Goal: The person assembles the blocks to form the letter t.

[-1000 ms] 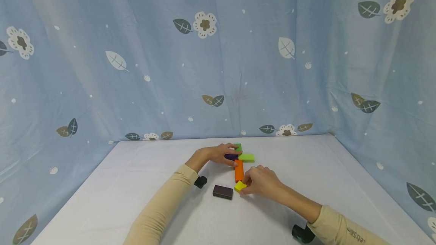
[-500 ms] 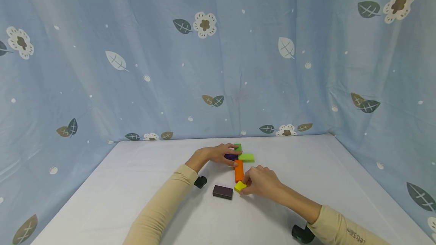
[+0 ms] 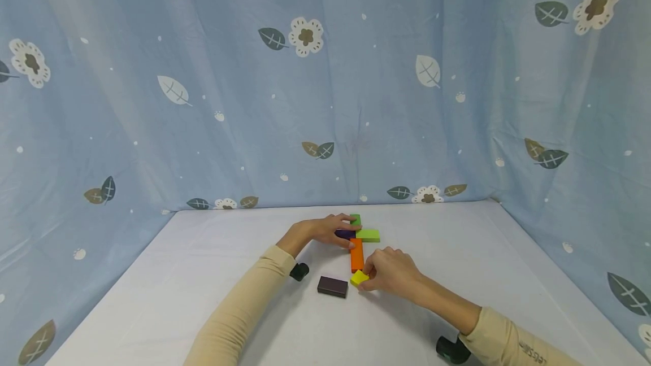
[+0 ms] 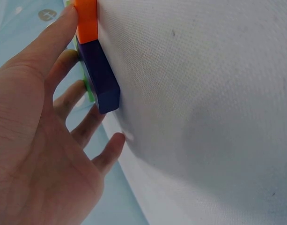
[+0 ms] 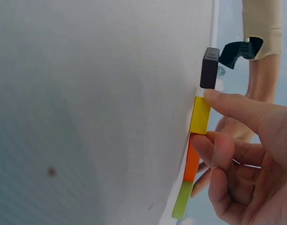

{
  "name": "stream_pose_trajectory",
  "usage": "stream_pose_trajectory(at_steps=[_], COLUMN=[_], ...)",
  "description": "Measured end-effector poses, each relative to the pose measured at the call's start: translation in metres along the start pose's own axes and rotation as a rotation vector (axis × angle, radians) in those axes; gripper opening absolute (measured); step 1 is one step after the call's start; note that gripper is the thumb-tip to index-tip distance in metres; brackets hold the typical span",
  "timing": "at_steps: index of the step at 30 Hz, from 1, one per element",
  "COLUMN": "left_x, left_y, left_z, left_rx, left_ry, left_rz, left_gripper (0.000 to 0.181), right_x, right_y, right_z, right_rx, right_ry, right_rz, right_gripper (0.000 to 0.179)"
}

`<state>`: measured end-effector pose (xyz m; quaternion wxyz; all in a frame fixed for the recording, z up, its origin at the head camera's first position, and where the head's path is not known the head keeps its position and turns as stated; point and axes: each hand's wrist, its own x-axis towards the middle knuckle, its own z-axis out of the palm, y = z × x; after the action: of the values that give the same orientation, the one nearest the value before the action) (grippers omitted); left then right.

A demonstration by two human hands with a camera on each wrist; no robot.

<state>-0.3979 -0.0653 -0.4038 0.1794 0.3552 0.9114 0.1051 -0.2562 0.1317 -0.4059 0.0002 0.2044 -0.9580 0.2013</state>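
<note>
In the head view, my right hand (image 3: 391, 271) pinches a yellow block (image 3: 358, 279) between thumb and fingers, right at the near end of an orange block (image 3: 357, 261). My left hand (image 3: 325, 229) lies over the far part of the layout with its fingers spread. Its thumb touches the orange block, while the other fingers reach across a dark blue block (image 4: 101, 70) toward a green block (image 3: 356, 219). A lime green block (image 3: 368, 236) extends to the right from the dark blue one. The right wrist view shows the yellow block (image 5: 200, 115) lined up with the orange one.
A dark brown block (image 3: 333, 287) lies on the white tabletop (image 3: 305, 332), left of the yellow block. Black wrist devices (image 3: 452, 349) sit under both forearms. A blue patterned curtain (image 3: 325, 100) stands behind and along the sides of the table.
</note>
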Motion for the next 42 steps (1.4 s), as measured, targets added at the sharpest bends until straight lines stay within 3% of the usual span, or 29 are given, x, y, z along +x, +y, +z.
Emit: stream_pose_trajectory(at_steps=[31,42], left_x=[0.0016,0.0000], left_y=[-0.0013,0.0012], left_z=[0.0014,0.0005], left_rx=[0.000,0.011], left_ry=[-0.003,-0.011], left_rz=[-0.018,0.007], left_gripper=[0.063,0.063], right_x=[-0.0024,-0.0036], right_y=[-0.0005,-0.0023], right_z=[0.0007,-0.0062], right_rx=[-0.048,-0.037], right_ry=[0.023,0.014], right_rz=[-0.020,0.021], right_gripper=[0.031,0.035])
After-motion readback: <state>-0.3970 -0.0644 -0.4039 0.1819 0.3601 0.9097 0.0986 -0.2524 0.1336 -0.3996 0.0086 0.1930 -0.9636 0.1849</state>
